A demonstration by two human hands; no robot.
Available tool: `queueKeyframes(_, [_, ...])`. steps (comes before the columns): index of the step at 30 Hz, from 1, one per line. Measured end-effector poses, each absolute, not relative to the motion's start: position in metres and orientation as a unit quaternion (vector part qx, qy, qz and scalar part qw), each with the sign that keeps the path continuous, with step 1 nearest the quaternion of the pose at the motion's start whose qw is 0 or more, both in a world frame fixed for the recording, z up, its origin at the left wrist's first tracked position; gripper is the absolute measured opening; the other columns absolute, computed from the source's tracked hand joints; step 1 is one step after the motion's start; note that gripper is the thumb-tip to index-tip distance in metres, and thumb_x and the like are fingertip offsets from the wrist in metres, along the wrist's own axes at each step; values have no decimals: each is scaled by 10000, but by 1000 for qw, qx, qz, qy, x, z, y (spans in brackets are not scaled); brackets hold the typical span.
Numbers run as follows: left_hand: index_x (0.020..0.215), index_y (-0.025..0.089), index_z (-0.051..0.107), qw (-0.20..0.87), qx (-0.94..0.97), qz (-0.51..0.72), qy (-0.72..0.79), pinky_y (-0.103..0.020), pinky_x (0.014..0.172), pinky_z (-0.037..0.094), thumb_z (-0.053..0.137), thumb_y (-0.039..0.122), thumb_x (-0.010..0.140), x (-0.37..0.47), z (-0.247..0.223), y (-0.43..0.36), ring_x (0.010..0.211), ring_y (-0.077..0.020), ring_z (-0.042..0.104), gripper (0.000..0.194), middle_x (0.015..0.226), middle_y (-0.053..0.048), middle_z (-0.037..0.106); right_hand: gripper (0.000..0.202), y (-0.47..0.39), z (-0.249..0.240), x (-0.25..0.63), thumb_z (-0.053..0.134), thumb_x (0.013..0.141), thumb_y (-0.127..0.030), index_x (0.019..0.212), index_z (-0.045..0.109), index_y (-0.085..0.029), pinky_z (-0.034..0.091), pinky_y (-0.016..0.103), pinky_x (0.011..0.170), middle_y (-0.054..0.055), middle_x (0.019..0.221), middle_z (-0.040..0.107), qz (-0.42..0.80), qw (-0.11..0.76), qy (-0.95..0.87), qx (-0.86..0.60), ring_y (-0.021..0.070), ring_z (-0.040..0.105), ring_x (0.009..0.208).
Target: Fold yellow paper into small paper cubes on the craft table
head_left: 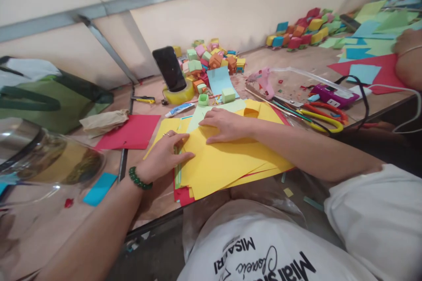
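The yellow sheet [227, 162] lies on top of the stack, straight ahead of you at the near side of the table [145, 208], and both your hands are already on it. Its long axis seems to run left to right, though your right forearm covers part of it, so you can't be sure. What counts is the sheet's left edge: your left hand [169, 151] is right at it, thumb and forefinger parted in a modest gap, with the thumb tip resting just inside the edge. You can't tell whether any finger has slipped under the paper. Your right hand [226, 125] lies palm down, farther right and farther from you, fingers loosely spread over the far part of the sheet and gripping nothing you can see. So the left hand is nearer the left edge, the right nearer the far one. A green sheet [196, 118] shows from under the yellow at the far left; just beyond your right hand stands a green cube [228, 95]. The scissors [325, 124] lie to the right, apart from both hands.
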State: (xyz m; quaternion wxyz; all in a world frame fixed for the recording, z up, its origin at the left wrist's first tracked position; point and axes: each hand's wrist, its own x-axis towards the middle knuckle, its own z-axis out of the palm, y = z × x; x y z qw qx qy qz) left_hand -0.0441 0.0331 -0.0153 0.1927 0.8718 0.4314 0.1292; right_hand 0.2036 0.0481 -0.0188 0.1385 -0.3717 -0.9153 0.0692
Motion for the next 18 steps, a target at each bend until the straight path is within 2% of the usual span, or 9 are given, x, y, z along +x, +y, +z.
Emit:
queueKeyframes(3, [1159, 174, 582, 208, 861, 151, 439, -351, 747, 484, 702, 437, 717, -42, -15, 30, 812, -193, 561, 529, 911, -40, 563, 506, 50, -21, 203, 727, 734, -382, 1164, 624, -136, 425, 398, 836, 122, 983, 622, 54, 197, -908, -365, 262, 536, 937])
queueKeyframes(7, [1326, 208, 461, 193, 842, 224, 452, -400, 864, 473, 764, 433, 644, -40, -16, 29, 977, -229, 560, 780, 1095, -82, 550, 51, 54, -25, 204, 643, 802, -182, 838, 675, -164, 410, 344, 781, 38, 748, 625, 30, 272, -910, -310, 185, 544, 774])
queueKeyframes(10, [1327, 190, 475, 211, 824, 277, 447, -400, 871, 466, 721, 484, 689, -39, -13, 29, 948, -222, 570, 744, 1055, -87, 590, 154, 53, -23, 206, 574, 862, -161, 716, 624, -172, 417, 315, 762, 22, 704, 634, 30, 333, -906, -258, 156, 545, 733])
queueKeyframes(13, [1187, 169, 610, 274, 796, 309, 443, -360, 822, 474, 534, 535, 834, -38, -9, 28, 863, -198, 590, 514, 955, -82, 652, 102, 45, -16, 206, 574, 882, -188, 794, 624, -172, 447, 283, 730, 32, 761, 658, 43, 399, -886, -232, 144, 562, 744])
queueKeyframes(15, [1082, 159, 673, 328, 764, 324, 453, -332, 775, 481, 432, 537, 887, -38, -7, 27, 845, -194, 599, 489, 925, -87, 674, 75, 38, -10, 204, 580, 888, -195, 837, 631, -173, 465, 270, 707, 34, 772, 665, 43, 427, -877, -215, 137, 574, 735])
queueKeyframes(18, [1055, 155, 685, 419, 719, 310, 459, -316, 734, 494, 520, 518, 841, -38, -7, 28, 862, -205, 615, 453, 934, -87, 692, 106, 28, -3, 200, 552, 913, -203, 864, 642, -180, 477, 265, 695, 32, 765, 668, 26, 442, -876, -189, 128, 574, 719])
